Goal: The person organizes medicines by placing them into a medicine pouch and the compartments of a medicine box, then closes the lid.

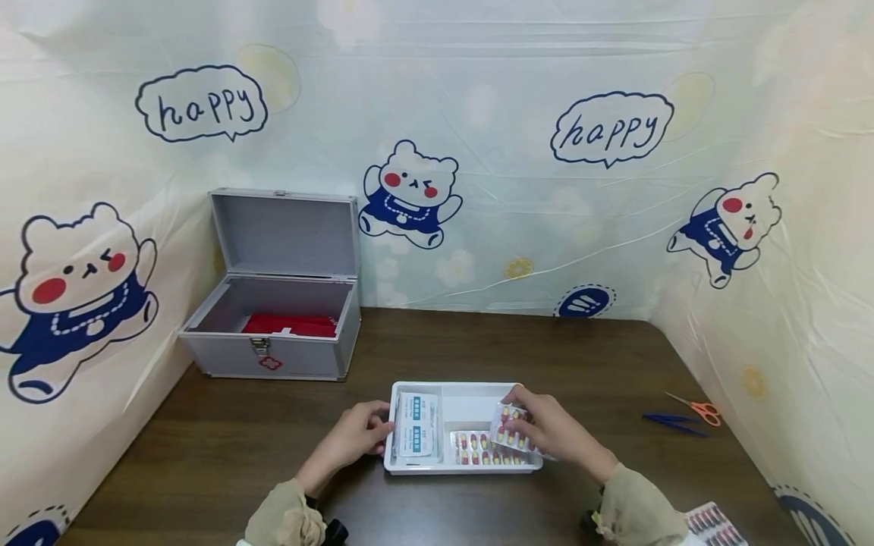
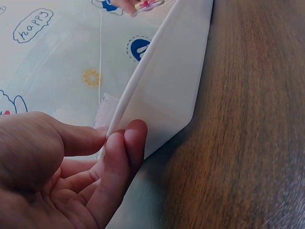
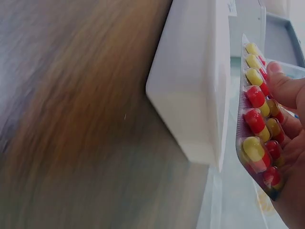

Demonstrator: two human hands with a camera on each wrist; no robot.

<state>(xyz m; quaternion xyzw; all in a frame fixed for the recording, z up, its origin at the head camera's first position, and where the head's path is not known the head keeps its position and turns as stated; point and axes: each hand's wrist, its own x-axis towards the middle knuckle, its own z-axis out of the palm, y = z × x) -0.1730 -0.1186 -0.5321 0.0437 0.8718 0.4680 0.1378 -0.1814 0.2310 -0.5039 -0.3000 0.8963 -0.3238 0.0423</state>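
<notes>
A white compartment tray (image 1: 464,471) stands on the table in front of me. My left hand (image 1: 355,434) pinches its left rim, thumb on one side and curled fingers on the other, as the left wrist view shows. White packets with blue print (image 1: 416,425) lie in the left compartment. In the lower right compartment is a blister pack of capsules (image 1: 471,449). Over the tray's right side, my right hand (image 1: 556,428) holds another capsule blister pack (image 3: 256,119), tilted, its capsules red and yellow. Whether it touches the pack below, I cannot tell.
At the back left stands an open grey metal case (image 1: 300,360) with red items (image 1: 290,324) inside. Orange-handled scissors (image 1: 706,412) and blue tweezers (image 1: 676,425) lie at the right. Another blister pack (image 1: 715,525) is near the front right, partly cut off by the frame.
</notes>
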